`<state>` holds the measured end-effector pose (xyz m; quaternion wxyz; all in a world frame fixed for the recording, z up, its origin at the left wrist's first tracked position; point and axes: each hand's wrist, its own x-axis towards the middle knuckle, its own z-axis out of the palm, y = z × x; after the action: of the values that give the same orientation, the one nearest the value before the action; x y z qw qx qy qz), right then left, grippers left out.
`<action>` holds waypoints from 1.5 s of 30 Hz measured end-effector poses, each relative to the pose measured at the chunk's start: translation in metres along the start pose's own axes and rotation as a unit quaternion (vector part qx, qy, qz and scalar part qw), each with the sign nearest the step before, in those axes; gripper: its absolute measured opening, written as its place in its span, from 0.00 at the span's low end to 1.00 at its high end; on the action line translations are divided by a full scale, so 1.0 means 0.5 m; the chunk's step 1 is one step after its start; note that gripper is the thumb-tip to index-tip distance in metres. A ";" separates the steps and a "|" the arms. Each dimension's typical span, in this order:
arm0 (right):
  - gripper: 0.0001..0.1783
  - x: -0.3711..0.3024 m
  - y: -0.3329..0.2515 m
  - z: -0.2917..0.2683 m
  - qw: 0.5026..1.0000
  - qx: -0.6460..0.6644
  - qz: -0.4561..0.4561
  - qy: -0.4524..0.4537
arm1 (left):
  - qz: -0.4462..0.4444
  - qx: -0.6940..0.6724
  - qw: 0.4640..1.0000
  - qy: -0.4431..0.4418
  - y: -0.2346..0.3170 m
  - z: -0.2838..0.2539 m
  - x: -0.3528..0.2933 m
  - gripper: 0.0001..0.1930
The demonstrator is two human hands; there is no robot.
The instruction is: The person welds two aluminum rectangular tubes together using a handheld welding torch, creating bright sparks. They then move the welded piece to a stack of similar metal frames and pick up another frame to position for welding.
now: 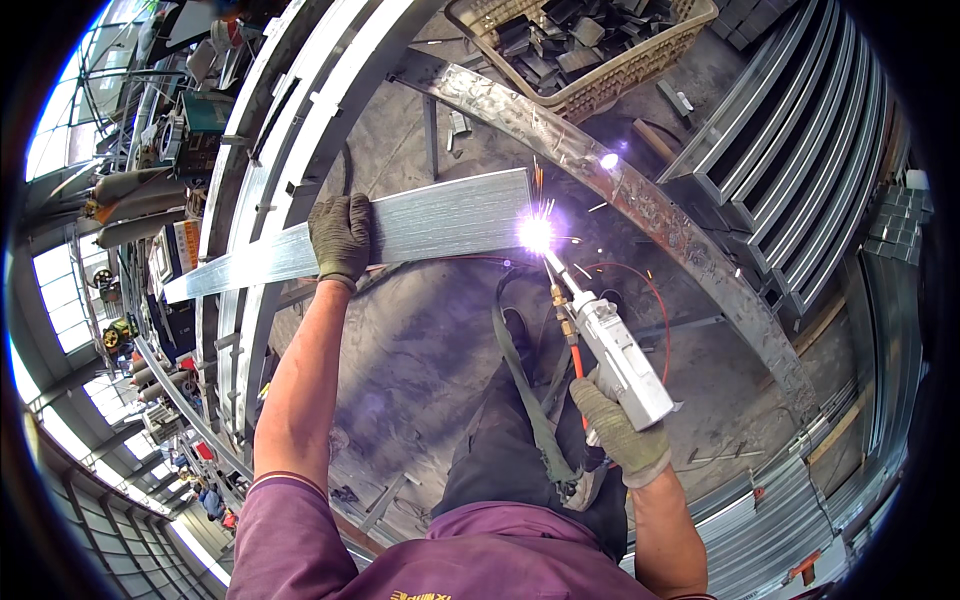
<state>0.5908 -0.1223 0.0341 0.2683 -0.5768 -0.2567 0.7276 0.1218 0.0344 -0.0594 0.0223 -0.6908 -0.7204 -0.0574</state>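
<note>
At left-centre, the gloved left hand (341, 238) clasps a crosswise silver metal bar (445, 215); below its right end, the right hand (622, 435) grips a white boxy torch (625, 358).

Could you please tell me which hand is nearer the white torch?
Right: the right hand grips the white torch; the left hand is farther left, holding the metal bar.

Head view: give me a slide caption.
Left hand on a metal beam, right hand gripping a white torch, sparks at the beam's end.
</note>
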 end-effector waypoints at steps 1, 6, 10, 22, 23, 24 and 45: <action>0.13 -0.001 0.003 -0.001 1.000 0.001 0.002 0.001 | 0.000 -0.001 1.000 0.000 0.001 0.000 0.000 0.19; 0.14 -0.003 0.001 0.002 1.000 -0.001 0.003 0.010 | -0.003 -0.004 1.000 0.002 0.002 0.002 0.002 0.19; 0.14 -0.007 -0.002 0.002 1.000 0.002 0.015 0.011 | -0.004 -0.004 1.000 0.003 -0.002 0.005 0.000 0.19; 0.08 -0.010 0.003 0.004 1.000 -0.005 -0.004 0.020 | -0.002 -0.005 1.000 -0.003 0.001 0.004 0.000 0.19; 0.13 -0.011 0.003 0.001 1.000 -0.004 0.008 0.014 | -0.002 -0.004 1.000 -0.003 0.001 0.003 -0.001 0.19; 0.13 -0.012 0.008 -0.001 1.000 -0.009 0.007 0.012 | -0.001 0.000 1.000 -0.002 0.000 0.003 -0.002 0.19; 0.04 0.049 -0.066 -0.004 0.999 0.035 -0.014 0.040 | 0.001 -0.008 1.000 0.006 0.003 0.002 0.007 0.19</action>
<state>0.5910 -0.0817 0.0391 0.3082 -0.5921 -0.2284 0.7087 0.1230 0.0379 -0.0599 0.0207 -0.6913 -0.7191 -0.0673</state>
